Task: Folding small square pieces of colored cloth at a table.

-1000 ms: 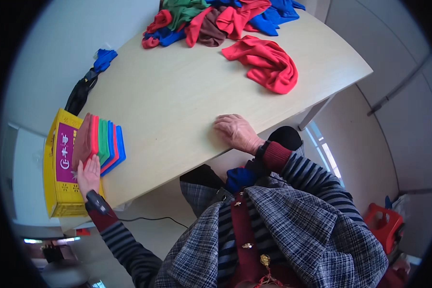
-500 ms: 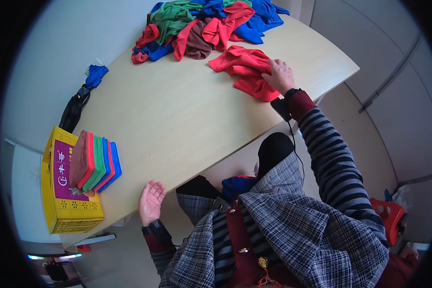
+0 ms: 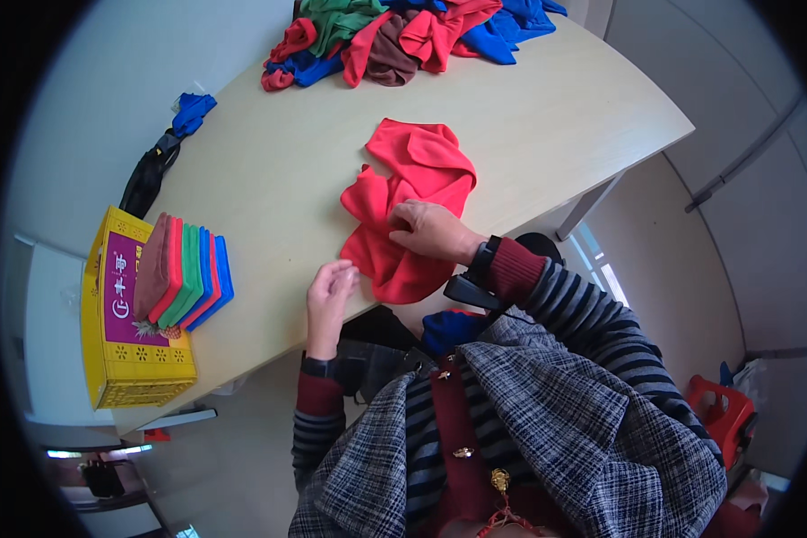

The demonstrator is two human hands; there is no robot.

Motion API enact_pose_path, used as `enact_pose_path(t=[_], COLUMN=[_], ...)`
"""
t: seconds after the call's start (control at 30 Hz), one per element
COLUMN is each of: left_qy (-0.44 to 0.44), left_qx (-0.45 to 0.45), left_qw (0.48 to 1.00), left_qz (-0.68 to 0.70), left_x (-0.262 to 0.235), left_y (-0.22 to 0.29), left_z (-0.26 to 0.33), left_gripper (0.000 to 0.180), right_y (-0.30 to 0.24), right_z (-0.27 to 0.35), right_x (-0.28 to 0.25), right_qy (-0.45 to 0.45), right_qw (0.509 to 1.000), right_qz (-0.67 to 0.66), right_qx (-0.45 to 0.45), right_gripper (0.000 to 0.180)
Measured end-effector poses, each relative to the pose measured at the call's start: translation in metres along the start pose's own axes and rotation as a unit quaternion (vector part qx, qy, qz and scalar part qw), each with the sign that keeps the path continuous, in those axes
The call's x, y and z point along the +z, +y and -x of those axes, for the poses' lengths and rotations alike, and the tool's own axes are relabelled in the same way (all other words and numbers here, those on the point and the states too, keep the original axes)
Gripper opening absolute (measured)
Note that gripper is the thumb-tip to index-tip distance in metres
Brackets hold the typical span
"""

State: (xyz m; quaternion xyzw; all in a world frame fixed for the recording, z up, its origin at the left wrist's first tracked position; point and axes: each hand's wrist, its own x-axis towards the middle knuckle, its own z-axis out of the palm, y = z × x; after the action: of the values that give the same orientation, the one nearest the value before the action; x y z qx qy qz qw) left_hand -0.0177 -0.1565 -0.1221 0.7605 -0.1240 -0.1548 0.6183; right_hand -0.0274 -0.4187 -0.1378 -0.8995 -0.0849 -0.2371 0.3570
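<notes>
A crumpled red cloth [image 3: 410, 194] lies on the pale wooden table [image 3: 287, 179], near its front edge. My right hand [image 3: 432, 230] rests on the cloth's lower part, fingers curled into the fabric. My left hand [image 3: 330, 293] is at the cloth's lower left corner by the table edge, fingers touching the hem. A neat stack of folded cloths [image 3: 185, 280], brown, red, green and blue, sits at the table's left end.
A heap of unfolded cloths [image 3: 394, 31] in red, green, blue and brown fills the far end. A yellow crate [image 3: 125, 354] stands beside the table's left end, under the stack. A black and blue strap [image 3: 163, 152] lies at the far left edge. A red stool [image 3: 722, 412] stands right.
My right hand has dragged the red cloth from the far right of the table to the front edge. My left hand rose from below the table edge to the cloth's corner.
</notes>
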Motion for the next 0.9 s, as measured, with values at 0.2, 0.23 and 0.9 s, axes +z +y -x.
enact_pose_path(t=[0.2, 0.23, 0.9], left_qy=[0.048, 0.060, 0.082], left_qx=[0.111, 0.121, 0.270], left_qw=[0.980, 0.975, 0.905], left_qz=[-0.161, -0.178, -0.319], left_x=[0.020, 0.020, 0.039], left_y=[-0.013, -0.013, 0.058], left_z=[-0.007, -0.007, -0.087], left_gripper=[0.022, 0.020, 0.021], right_y=[0.015, 0.021, 0.014], right_z=[-0.026, -0.029, -0.064], right_x=[-0.041, -0.044, -0.079], right_qy=[-0.041, -0.028, 0.014], right_qw=[0.996, 0.996, 0.863], right_qz=[-0.005, 0.059, -0.439], right_qx=[0.073, 0.060, 0.251], right_gripper=[0.030, 0.029, 0.029])
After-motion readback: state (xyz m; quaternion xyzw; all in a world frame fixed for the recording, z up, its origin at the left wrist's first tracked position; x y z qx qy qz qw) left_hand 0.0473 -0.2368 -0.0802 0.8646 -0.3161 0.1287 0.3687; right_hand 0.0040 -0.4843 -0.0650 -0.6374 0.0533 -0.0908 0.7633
